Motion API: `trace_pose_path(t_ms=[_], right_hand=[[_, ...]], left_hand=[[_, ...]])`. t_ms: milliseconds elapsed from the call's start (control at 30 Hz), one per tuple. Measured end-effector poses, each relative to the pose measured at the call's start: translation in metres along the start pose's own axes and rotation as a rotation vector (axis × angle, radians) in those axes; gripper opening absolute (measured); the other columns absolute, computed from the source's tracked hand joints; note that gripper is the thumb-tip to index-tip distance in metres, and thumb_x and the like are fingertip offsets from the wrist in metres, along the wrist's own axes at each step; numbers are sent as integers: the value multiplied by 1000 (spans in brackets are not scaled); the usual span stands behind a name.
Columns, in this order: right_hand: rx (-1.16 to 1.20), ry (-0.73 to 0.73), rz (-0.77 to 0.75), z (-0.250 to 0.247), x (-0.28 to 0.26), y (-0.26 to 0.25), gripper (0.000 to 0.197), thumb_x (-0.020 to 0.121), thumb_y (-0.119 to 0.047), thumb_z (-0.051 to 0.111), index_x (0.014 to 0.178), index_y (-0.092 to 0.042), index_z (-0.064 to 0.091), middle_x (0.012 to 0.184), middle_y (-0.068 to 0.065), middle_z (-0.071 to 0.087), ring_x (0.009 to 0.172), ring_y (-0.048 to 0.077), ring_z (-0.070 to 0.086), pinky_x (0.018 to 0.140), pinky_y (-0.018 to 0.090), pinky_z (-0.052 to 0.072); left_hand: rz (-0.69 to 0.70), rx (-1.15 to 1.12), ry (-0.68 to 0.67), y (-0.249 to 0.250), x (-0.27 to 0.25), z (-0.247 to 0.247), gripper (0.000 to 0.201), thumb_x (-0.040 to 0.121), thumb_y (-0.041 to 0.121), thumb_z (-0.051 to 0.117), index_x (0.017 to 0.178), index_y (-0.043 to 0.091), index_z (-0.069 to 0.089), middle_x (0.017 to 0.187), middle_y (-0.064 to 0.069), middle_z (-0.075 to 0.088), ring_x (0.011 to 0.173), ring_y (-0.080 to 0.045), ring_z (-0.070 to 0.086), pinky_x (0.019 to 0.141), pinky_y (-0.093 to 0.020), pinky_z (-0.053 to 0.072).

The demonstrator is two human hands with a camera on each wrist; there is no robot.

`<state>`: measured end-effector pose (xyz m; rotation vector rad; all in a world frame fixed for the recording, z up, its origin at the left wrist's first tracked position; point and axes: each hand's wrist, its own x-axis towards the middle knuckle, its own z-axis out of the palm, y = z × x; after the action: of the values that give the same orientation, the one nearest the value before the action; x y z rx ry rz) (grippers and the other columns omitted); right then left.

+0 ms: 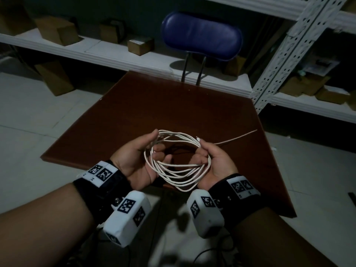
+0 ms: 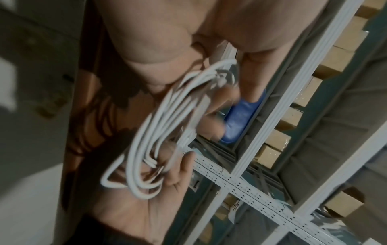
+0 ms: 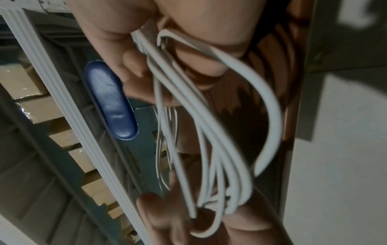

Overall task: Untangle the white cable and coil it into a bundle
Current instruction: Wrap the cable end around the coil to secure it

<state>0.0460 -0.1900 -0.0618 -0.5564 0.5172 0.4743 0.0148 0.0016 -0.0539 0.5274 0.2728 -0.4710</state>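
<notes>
We hold the cable (image 1: pixel 174 166) above the table (image 1: pixel 134 116), left hand (image 1: pixel 134 160) and right hand (image 1: pixel 215 162) each curled round one side of its loose loops, and we judge it light, springy and best pinched where strands bunch.
</notes>
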Motion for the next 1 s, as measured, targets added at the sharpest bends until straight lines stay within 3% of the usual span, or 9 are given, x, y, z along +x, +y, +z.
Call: trace_pose_path(t_ms=[100,267,433,500,567,633,700,833,1000], right_hand=[[-38,21,-33,4,-3,-5,23,86,-16,67,74,-18,47,55,-8,33,37,6,29,39,18,27],[-138,95,-54,8,-7,-14,33,90,-18,67,66,-17,44,51,-7,32,37,7,25,42,21,26],[-212,51,-88,7,-5,-5,23,93,-20,67,76,-17,52,48,-6,32,34,8,27,37,23,30],[-296,25,-129,5,-3,-1,12,95,-19,66,88,-13,58,52,-3,40,38,10,35,41,26,39],[-383,62,-207,3,-1,1,7,99,-14,61,95,-7,60,58,4,52,46,15,51,51,34,55],[-444,112,-278,1,2,2,6,100,-6,58,96,-3,61,70,13,66,62,24,66,71,43,62],[-484,146,-298,-2,5,2,5,98,-2,58,100,-3,63,85,17,72,79,29,71,85,47,60],[-495,146,-299,-10,12,-2,16,96,0,60,111,2,64,96,18,77,92,30,74,94,47,57],[-578,182,-328,-11,8,-6,6,96,0,60,98,0,66,89,14,76,94,28,74,95,43,56]], left_hand=[[-8,76,-69,7,3,-7,19,88,29,68,91,13,59,61,5,39,40,-5,36,52,-22,40],[1,174,-21,18,4,-7,17,90,23,62,79,10,60,61,2,39,39,-5,33,52,-22,38],[-9,291,28,16,9,-11,47,95,42,55,59,12,55,43,3,37,45,-12,13,51,-21,26],[60,342,110,15,10,-12,42,98,39,53,67,11,50,44,2,38,47,-14,20,44,-21,30],[157,405,183,14,14,-15,28,102,29,50,85,7,53,57,-2,47,52,-17,35,42,-25,43],[219,411,249,15,19,-23,24,102,20,51,113,-1,56,75,-7,57,61,-18,54,53,-29,54],[222,386,285,19,24,-30,36,101,13,52,133,-4,50,91,-13,62,74,-21,64,63,-31,59],[258,482,362,25,28,-36,36,97,3,54,133,5,55,112,-20,67,88,-27,69,72,-37,58],[370,861,513,24,22,-34,36,96,12,60,131,21,60,110,-6,73,93,-24,74,84,-43,58]])
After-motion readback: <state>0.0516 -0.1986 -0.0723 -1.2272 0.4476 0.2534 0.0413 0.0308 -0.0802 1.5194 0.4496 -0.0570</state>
